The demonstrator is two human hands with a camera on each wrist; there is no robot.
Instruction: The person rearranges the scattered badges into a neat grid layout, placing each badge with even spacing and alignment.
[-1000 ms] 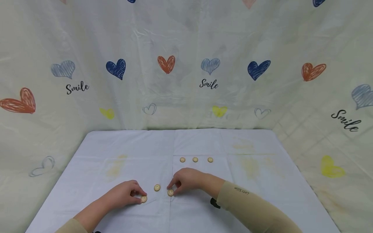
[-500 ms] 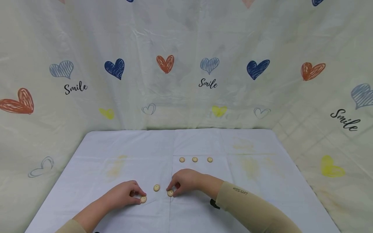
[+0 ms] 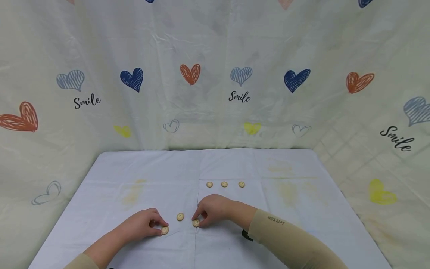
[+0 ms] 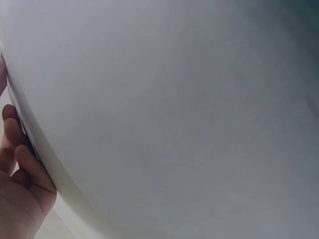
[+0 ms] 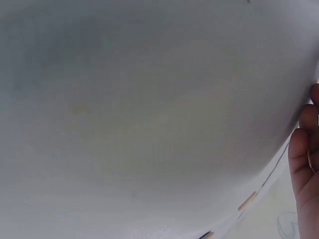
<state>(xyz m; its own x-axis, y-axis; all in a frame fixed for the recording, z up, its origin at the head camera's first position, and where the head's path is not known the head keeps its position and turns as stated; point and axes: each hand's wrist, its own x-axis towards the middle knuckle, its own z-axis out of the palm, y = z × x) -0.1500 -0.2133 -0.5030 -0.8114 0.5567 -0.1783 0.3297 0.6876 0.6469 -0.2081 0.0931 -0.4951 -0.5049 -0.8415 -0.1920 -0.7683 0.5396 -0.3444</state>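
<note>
In the head view my left hand (image 3: pixel 145 223) pinches a round wooden button (image 3: pixel 165 230) between thumb and fingers, flat on the white cloth. A little to the right, my right hand (image 3: pixel 214 209) holds another such button (image 3: pixel 196 223) by its edges with thumb and forefinger. Between the hands, slightly farther off, a third button (image 3: pixel 180 216) lies untouched. The left wrist view catches the curled fingers of the left hand (image 4: pixel 25 194) at its left edge; its button is hidden there. Fingers of the right hand (image 5: pixel 305 149) show at the right border of the right wrist view.
Three more wooden buttons form a row beyond the right hand: a left one (image 3: pixel 209 184), a middle one (image 3: pixel 224 184) and a right one (image 3: pixel 242 184). The white tablecloth (image 3: pixel 111 194) has yellowish stains. A curtain (image 3: pixel 208 45) printed with hearts hangs behind the table.
</note>
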